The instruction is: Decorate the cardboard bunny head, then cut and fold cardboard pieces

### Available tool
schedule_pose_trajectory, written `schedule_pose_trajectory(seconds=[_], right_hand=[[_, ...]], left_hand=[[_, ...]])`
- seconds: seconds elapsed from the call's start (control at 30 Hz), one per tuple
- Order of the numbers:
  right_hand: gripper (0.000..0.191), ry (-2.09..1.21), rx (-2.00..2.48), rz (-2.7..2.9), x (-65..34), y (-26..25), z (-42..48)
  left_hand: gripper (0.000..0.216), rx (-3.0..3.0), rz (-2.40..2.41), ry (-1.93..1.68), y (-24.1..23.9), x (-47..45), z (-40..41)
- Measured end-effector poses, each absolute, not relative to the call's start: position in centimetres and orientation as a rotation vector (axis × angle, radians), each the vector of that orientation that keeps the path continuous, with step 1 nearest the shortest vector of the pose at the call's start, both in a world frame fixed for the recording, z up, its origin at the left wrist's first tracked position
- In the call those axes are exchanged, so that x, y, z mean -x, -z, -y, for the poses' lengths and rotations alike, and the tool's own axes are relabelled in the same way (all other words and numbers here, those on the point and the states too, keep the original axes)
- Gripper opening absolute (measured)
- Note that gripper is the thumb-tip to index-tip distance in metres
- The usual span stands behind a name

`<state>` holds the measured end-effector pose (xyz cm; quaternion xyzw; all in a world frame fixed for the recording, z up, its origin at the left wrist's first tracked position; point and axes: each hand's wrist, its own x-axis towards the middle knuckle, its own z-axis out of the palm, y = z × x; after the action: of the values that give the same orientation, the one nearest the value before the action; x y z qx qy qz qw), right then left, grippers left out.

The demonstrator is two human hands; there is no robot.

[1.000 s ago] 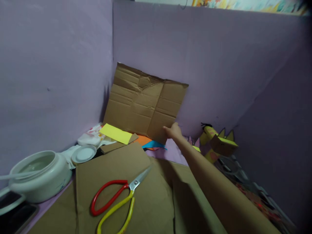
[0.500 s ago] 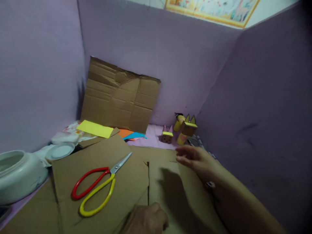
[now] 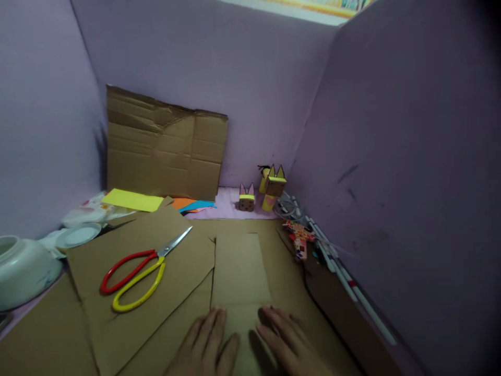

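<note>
Presently, the cardboard strip [image 3: 241, 269] is found at near centre, its near end between the hands. The left hand [image 3: 209, 342] is laid with fingers together, thumb apart; the right hand [image 3: 291, 342] has fingers slightly spread. No pinching is seen; firm contact cannot be confirmed. Pressure should be applied evenly along both edges.

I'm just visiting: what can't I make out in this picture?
All in the head view:
- White pot: cut off by the left edge.
- Wall picture: mostly beyond the top edge.
- Cardboard strip: partly hidden by the left hand and right hand.
- Eared figure: markings too small.
</note>
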<state>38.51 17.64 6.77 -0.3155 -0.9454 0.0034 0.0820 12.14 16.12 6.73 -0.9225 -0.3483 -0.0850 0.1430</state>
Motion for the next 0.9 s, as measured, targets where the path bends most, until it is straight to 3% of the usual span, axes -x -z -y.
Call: schedule_pose_trajectory(seconds=[0.1,0.23,0.33,0.47,0.57,0.9], right_hand=[[0.065,-0.147,1.008,2.872,-37.9,-7.5,-18.8],[0.086,-0.539,1.19,2.816,-36.8,-10.3,-20.2],[0.076,-0.696,1.355,2.713,-35.9,-13.0,-21.4],[0.078,-0.81,1.301,2.687,-35.3,-14.2,-23.2],[0.077,-0.866,1.265,2.682,-35.6,-13.1,-23.7],[0.075,-0.889,1.253,2.69,-36.6,-11.6,-23.3]], left_hand=[[0.037,2.707,0.897,0.048,-8.2,-13.1,-17.4],[0.04,2.704,0.933,0.121,-9.7,-14.2,-18.8],[0.035,2.714,0.952,0.219,-10.2,-14.3,-19.2],[0.031,2.829,1.027,0.411,-10.2,-13.6,-20.0],[0.042,2.642,1.343,0.533,-9.5,-12.7,-20.9],[0.036,2.362,1.746,0.169,-8.3,-9.5,-23.4]])
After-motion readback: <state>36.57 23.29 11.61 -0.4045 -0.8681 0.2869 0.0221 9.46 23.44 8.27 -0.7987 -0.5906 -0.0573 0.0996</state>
